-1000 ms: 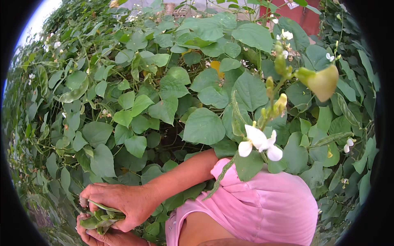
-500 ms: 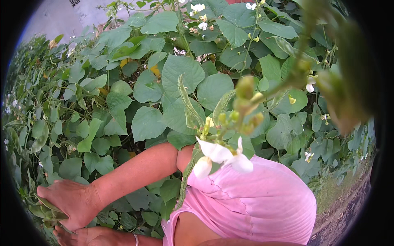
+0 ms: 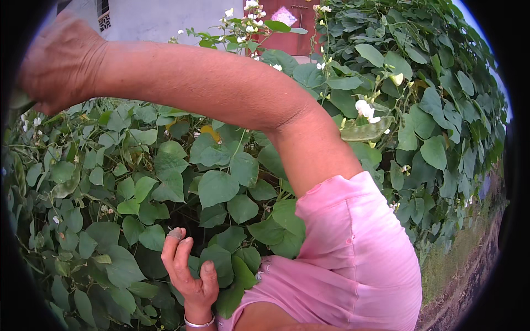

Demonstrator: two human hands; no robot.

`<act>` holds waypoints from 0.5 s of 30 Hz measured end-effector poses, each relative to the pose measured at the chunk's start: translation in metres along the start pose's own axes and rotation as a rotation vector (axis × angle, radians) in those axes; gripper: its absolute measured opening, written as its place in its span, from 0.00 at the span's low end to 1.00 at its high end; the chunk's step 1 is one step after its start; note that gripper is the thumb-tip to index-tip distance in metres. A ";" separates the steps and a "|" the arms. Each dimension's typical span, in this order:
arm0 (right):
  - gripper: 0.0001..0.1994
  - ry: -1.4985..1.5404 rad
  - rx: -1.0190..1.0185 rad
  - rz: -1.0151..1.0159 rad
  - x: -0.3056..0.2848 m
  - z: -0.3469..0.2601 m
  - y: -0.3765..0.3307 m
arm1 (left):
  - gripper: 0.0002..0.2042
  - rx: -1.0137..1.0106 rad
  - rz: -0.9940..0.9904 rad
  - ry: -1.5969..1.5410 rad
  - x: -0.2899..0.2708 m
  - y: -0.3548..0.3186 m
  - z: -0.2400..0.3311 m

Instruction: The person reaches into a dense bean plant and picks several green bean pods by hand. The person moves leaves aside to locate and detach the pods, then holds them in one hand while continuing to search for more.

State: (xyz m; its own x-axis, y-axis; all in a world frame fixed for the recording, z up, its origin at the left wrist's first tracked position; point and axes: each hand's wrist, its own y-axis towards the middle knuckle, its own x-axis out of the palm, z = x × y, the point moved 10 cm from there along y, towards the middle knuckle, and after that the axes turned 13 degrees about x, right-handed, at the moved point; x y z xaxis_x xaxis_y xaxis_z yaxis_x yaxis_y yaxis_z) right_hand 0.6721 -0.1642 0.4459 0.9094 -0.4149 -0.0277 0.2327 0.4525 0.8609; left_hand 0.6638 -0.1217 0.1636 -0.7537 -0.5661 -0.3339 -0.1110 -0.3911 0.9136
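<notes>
My right arm, in a pink sleeve point(image 3: 353, 220), bends at the elbow and stretches across to the upper left. At the picture's edge my right hand point(image 3: 61, 63) is closed around flat green bean pods point(image 3: 20, 102); only a small part of them shows below the fingers. My left hand point(image 3: 190, 270), with a bangle point(image 3: 199, 322) at its wrist, is raised before the bean leaves. Its fingers are lightly bent, the thumb stands apart, and nothing shows between them. A flat green bean pod point(image 3: 367, 129) hangs beside my right elbow, under white flowers point(image 3: 364, 109).
Dense bean vines point(image 3: 221, 187) fill the middle and left, and climb high on the right point(image 3: 408, 55). Behind them stand a pale wall point(image 3: 165, 22) and a red door point(image 3: 303, 33). A strip of ground point(image 3: 469, 276) runs along the lower right.
My right hand has swung up from the lower left to the upper left with the pods. My left hand has come up and right, away from it. The view has shifted, and the close blurred stem is gone.
</notes>
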 end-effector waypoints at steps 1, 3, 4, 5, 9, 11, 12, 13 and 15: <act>0.22 -0.046 -0.033 0.008 -0.009 0.019 -0.007 | 0.19 -0.035 -0.019 -0.032 0.004 -0.001 -0.007; 0.19 -0.088 -0.063 0.081 -0.031 0.067 -0.025 | 0.16 -0.110 -0.064 -0.083 0.009 -0.012 -0.021; 0.22 -0.189 -0.185 0.240 -0.051 0.084 -0.034 | 0.13 -0.167 -0.016 -0.100 0.009 -0.015 -0.027; 0.22 -0.247 -0.174 0.242 -0.056 0.105 -0.036 | 0.12 -0.211 -0.045 -0.069 0.003 -0.024 -0.032; 0.30 -0.927 0.289 -0.226 -0.097 0.310 -0.064 | 0.09 -0.280 -0.152 -0.057 0.018 -0.037 -0.040; 0.41 -1.304 0.543 -0.548 -0.103 0.398 -0.133 | 0.10 -0.396 -0.231 -0.015 0.017 -0.045 -0.042; 0.43 -1.233 0.588 -0.589 -0.096 0.398 -0.138 | 0.08 -0.386 -0.210 0.017 0.019 -0.034 -0.038; 0.46 -1.155 0.637 -0.624 -0.090 0.391 -0.134 | 0.08 -0.408 -0.215 0.008 0.022 -0.032 -0.038; 0.45 -0.997 0.648 -0.596 -0.073 0.395 -0.135 | 0.08 -0.453 -0.252 -0.029 0.031 -0.031 -0.039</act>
State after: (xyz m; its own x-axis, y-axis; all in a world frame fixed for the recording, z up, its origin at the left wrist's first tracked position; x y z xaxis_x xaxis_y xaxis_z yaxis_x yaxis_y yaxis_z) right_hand 0.4379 -0.5069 0.5323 0.0214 -0.9402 -0.3401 0.0466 -0.3389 0.9397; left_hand 0.6693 -0.1550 0.1158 -0.7578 -0.3965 -0.5182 -0.0046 -0.7909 0.6119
